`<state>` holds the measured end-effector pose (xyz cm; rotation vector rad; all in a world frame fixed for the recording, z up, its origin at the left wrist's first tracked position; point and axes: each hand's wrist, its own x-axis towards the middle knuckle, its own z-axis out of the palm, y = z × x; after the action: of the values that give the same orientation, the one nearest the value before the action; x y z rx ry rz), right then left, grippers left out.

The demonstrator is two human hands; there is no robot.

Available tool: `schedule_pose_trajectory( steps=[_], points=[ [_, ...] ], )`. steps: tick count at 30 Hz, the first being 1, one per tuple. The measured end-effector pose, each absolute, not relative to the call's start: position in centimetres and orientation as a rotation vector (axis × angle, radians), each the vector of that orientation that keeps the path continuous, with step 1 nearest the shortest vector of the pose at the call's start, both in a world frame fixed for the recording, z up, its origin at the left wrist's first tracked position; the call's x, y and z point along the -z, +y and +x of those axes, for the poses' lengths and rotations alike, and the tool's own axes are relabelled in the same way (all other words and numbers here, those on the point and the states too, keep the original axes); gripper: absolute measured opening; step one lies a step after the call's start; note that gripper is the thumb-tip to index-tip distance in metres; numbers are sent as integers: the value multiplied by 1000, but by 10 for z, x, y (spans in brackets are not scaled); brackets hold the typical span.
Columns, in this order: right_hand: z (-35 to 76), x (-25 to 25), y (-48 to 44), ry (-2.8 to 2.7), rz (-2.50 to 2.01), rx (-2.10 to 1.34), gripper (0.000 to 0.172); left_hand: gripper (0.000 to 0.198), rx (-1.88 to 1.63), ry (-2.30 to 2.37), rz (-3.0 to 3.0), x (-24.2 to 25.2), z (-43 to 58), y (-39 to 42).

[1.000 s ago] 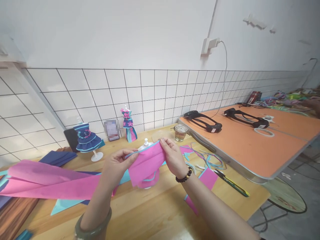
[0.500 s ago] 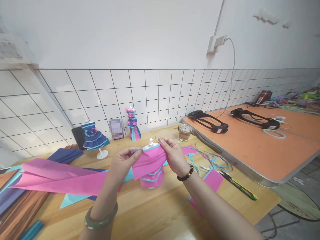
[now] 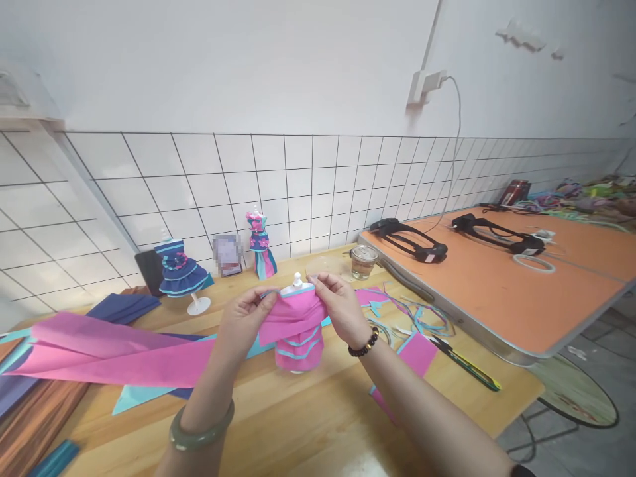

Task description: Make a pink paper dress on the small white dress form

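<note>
At far left, brown cloth with a streaked, wood-like pattern lies on the smooth, pale-grained wooden tabletop, a shiny teal piece near it. A long, matte pink length stretches rightward in flat folds, with folded navy fabric behind it. Further back, a tiered, ruffled navy dress edged in light blue stands on a round white base.

The left hand has its grip pinched on the upper left corner of a soft pink panel. This panel, trimmed light blue along its top, hangs in loose creases across the front of a small white dress form, above pink tiers banded light blue. The right hand pinches the panel's other upper corner between thumb and fingers.

Beyond are a clear, rounded glass, tangled thin strips, a flat pink rectangle and a slender yellow-and-black cutting tool. Rightmost, curved black plastic devices rest on a smooth orange tabletop.
</note>
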<state>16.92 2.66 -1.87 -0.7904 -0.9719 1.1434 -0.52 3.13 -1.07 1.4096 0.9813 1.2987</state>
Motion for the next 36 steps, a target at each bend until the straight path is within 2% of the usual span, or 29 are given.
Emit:
schedule_pose_trajectory(
  steps=[29,36],
  points=[
    [167,19,21,-1072,-848,-1045,21,30,-1361,938,1408,16,5,29],
    [165,18,19,-1071,-849,-1041,22,45,-1394,881,1320,16,8,30]
  ],
)
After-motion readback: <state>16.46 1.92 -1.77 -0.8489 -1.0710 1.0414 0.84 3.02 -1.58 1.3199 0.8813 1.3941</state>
